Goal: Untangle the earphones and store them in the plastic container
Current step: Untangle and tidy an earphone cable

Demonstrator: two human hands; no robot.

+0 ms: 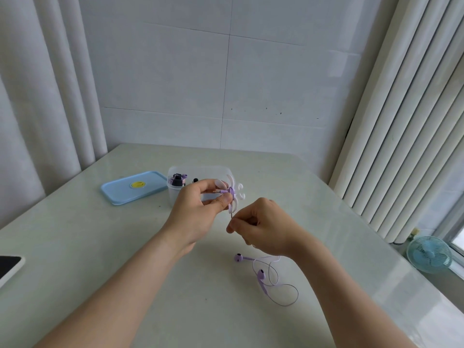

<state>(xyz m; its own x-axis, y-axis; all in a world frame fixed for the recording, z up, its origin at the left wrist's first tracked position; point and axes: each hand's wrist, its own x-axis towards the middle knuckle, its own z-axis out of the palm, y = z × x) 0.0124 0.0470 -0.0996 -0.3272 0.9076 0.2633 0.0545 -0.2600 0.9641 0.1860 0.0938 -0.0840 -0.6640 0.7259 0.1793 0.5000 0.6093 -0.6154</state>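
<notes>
While the pale purple wired earphones point(261, 274) are partly wound on a white plastic cord winder with curved arms point(234, 200), their two earbuds and loose loops of cable lie on the glossy pale green table point(113, 259), well in front of the translucent rectangular plastic container point(175, 194) and to its right. The left hand point(198, 209) pinches the winder and the metal plug between thumb and fingers, held up just in front of the container's right half. The right hand point(263, 227), nearer the camera than the container, pinches the cable with curled fingers just below the winder. The container stands open, with dark and purple earphone pieces inside at its left end. Its light blue lid with a yellow round face point(125, 190) lies flat, touching the container's left side. A white-edged dark phone point(8, 268) sits far left of the container; a small blue fan point(429, 254) far right.
</notes>
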